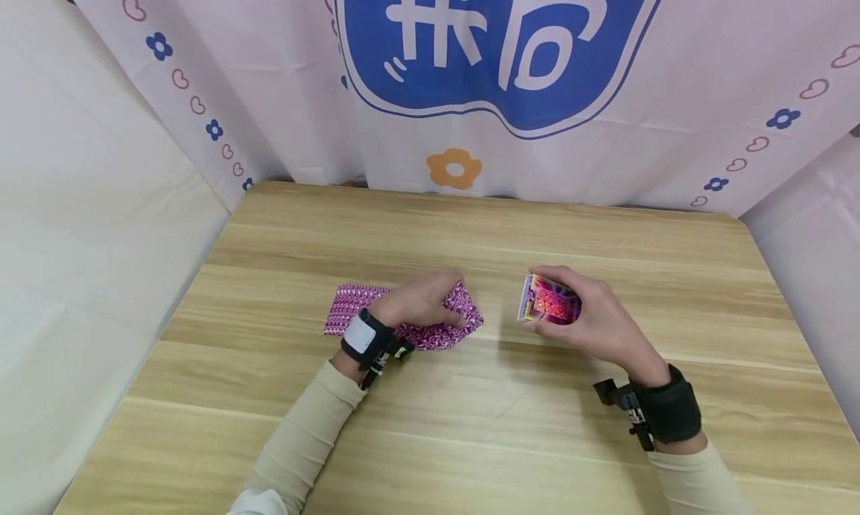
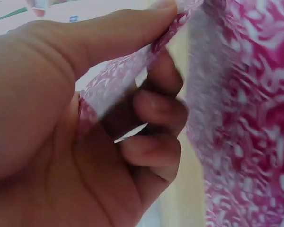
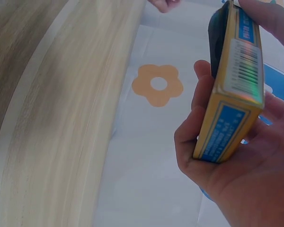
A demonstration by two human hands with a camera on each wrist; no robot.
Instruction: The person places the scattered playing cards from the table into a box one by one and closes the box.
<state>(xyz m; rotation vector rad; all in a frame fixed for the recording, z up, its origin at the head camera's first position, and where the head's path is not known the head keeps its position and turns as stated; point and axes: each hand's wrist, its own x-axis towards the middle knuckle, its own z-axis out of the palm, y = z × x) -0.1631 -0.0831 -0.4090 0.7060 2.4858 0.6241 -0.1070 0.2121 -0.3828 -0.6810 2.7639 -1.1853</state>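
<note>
From my remote seat, the pale wood-grain table [image 1: 470, 425] fills the lower frame. Left of centre lies a thin magenta-and-white patterned piece, cloth or paper I can't tell [image 1: 357, 302]; the left grip [image 1: 419, 300] pinches its edge, fingers curled. Right of centre, the right grip [image 1: 598, 321] is closed around a small gold-edged box with a pink face [image 1: 554, 301]. I judge taking hold done; the two stand apart, and what remains I can't tell. Only the right wrist view shows the box's barcode label [image 3: 244, 68]; only the left shows the curled fingertips closely.
</note>
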